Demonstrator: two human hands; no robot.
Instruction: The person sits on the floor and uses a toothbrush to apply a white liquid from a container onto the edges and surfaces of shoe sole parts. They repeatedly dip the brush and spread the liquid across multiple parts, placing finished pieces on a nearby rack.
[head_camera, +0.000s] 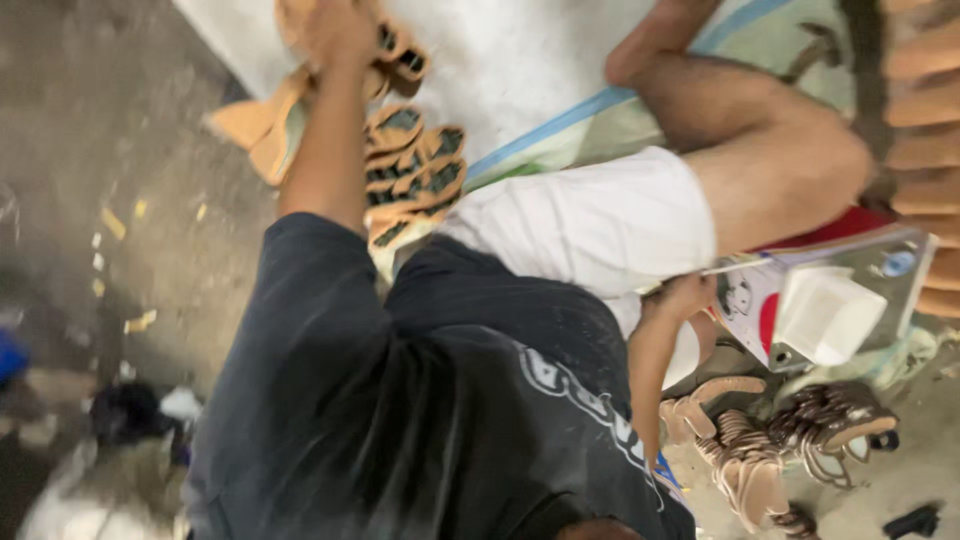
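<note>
Left hand (335, 30) grips one tan sole (300, 25); right hand (685, 297) rests.

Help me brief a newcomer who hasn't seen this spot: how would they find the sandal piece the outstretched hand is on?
Start at the white sheet on the floor at the top. The left hand rests there on a tan sandal piece. It lies uppermost, apart from the stacked dark-patterned soles below it.
</note>
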